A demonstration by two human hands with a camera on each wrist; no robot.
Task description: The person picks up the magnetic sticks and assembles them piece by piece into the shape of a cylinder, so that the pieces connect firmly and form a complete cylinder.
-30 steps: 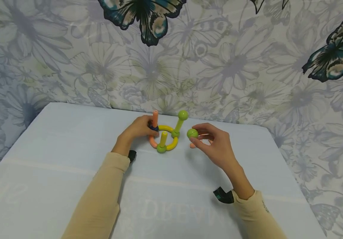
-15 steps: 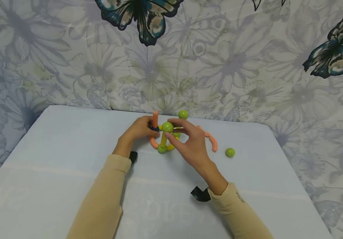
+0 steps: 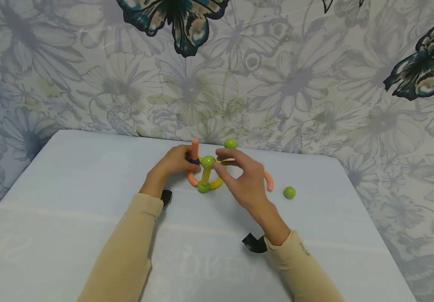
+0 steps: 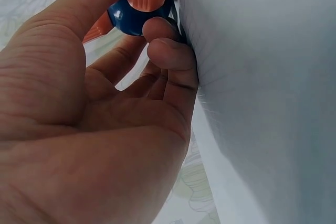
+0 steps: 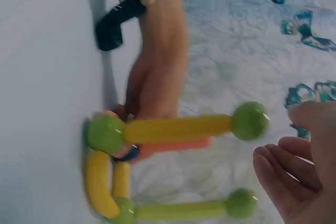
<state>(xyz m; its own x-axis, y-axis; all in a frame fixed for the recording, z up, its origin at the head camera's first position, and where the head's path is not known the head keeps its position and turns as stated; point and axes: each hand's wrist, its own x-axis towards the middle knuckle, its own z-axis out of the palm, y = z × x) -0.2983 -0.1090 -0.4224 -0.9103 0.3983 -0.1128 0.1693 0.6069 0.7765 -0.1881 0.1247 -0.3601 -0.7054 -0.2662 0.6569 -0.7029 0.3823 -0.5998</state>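
Note:
On the table, curved yellow and orange rods joined by balls form a ring. My left hand [image 3: 173, 161] holds the ring's dark blue ball [image 4: 126, 18], from which an orange rod [image 3: 195, 149] stands up. At the front, a yellow rod [image 5: 178, 129] rises from a green base ball [image 3: 203, 187] and carries a green ball [image 3: 208, 162] on top. Beside that top ball is my right hand [image 3: 249, 180], thumb and fingers spread apart, with a gap from the ball in the right wrist view. A lime rod [image 5: 181, 211] behind has its own green ball [image 3: 230, 143].
To the right, a curved orange rod [image 3: 269, 181] lies partly behind my right hand, near a loose green ball [image 3: 289, 192]. The white table [image 3: 69, 235] ends at a wall [image 3: 296, 105] patterned with flowers and butterflies.
My right hand brought the green ball leftward onto the yellow rod, then let go and drew back slightly. My left hand stays at the blue ball.

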